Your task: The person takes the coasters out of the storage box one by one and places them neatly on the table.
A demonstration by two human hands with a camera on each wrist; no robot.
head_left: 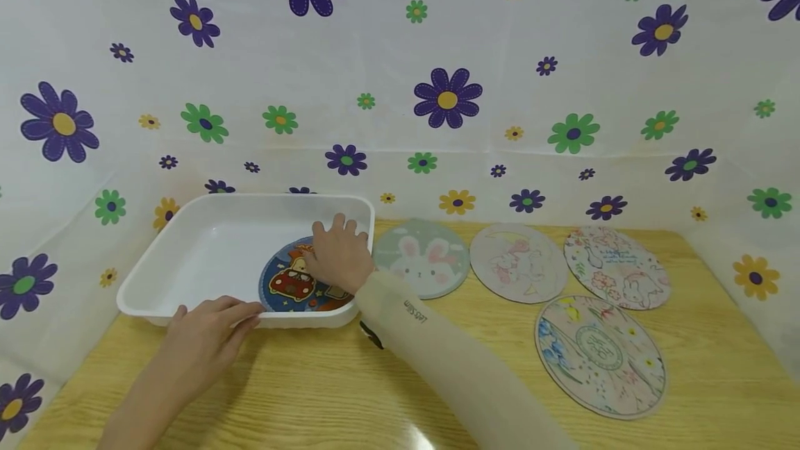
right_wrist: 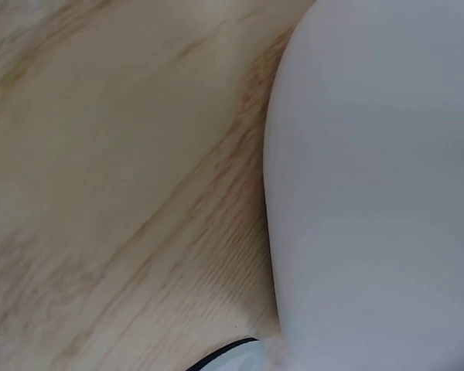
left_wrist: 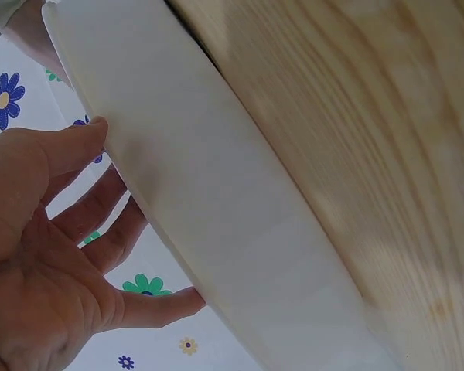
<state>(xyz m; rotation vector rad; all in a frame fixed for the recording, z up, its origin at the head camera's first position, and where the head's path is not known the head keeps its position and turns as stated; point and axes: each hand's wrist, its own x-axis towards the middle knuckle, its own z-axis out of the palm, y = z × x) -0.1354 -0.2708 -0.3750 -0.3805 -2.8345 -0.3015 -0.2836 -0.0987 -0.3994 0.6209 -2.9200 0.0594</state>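
A white plastic basin (head_left: 187, 248) stands on the left of the table. Inside it, at the front right, lies a round blue mat (head_left: 290, 287) printed with a red car. My right hand (head_left: 340, 252) rests over this mat's right part, fingers spread toward the basin's right wall; the hand covers some of the print. On the basin's front rim my left hand (head_left: 209, 328) rests its fingers. In the left wrist view that hand (left_wrist: 58, 239) touches the rim with loosely bent fingers. The right wrist view holds only the basin's outer wall (right_wrist: 371, 185) and wood.
Right of the basin lie a green rabbit mat (head_left: 425, 259), a pale mat with a moon (head_left: 519, 262), a mat with writing and a rabbit (head_left: 615, 269) and a floral mat (head_left: 600, 360). A flowered cloth (head_left: 387, 54) hangs behind the wooden table (head_left: 300, 394).
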